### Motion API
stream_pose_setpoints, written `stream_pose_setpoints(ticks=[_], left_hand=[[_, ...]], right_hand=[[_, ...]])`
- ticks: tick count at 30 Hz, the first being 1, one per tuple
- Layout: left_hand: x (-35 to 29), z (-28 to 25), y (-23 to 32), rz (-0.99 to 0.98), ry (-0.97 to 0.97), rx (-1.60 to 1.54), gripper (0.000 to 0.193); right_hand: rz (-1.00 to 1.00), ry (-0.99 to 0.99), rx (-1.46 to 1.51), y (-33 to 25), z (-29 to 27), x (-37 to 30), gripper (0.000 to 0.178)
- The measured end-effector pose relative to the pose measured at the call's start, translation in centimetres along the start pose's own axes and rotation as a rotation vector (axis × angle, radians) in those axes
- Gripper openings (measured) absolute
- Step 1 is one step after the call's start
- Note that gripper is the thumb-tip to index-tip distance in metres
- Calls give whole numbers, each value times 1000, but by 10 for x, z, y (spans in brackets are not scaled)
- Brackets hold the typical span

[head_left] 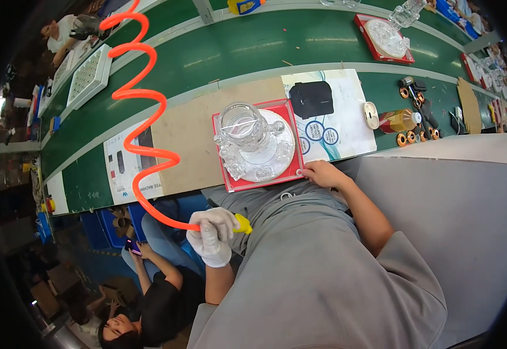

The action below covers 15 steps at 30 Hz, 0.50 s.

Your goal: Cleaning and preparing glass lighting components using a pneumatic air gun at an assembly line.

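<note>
My left hand [213, 232], in a white glove, is closed around a yellow air blow gun [243, 224] in front of my body. An orange coiled hose [175, 160] runs from it up past the left side of the bench. Bare, my right hand [323, 173] grips the near right corner of a red square tray [298, 131] at the bench's front edge. On the tray rests a white round base [285, 152], bearing a clear glass vessel [243, 125] and several smaller clear glass parts around it.
Flattened printed cardboard [349, 110] covers part of the green bench [84, 186]. To the right stand a bottle of amber liquid [399, 120] and several copper-coloured rings [402, 139]. Another loaded red tray [405, 57] is farther back. A seated person [166, 285] holds a phone at lower left.
</note>
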State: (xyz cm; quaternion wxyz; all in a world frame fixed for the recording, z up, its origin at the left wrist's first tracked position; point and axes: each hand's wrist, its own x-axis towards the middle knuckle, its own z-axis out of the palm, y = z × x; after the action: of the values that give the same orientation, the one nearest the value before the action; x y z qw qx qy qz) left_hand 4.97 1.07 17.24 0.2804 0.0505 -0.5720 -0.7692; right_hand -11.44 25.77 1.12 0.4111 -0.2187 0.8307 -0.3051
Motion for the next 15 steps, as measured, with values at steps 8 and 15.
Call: stream_pose_setpoints(ticks=[8, 15], left_hand=[[2, -11, 1, 22, 21, 73, 27], [-1, -18, 6, -10, 94, 50, 28]], right_hand=[[12, 121, -172, -10, 1, -3, 27], [20, 154, 137, 23, -7, -20, 28]])
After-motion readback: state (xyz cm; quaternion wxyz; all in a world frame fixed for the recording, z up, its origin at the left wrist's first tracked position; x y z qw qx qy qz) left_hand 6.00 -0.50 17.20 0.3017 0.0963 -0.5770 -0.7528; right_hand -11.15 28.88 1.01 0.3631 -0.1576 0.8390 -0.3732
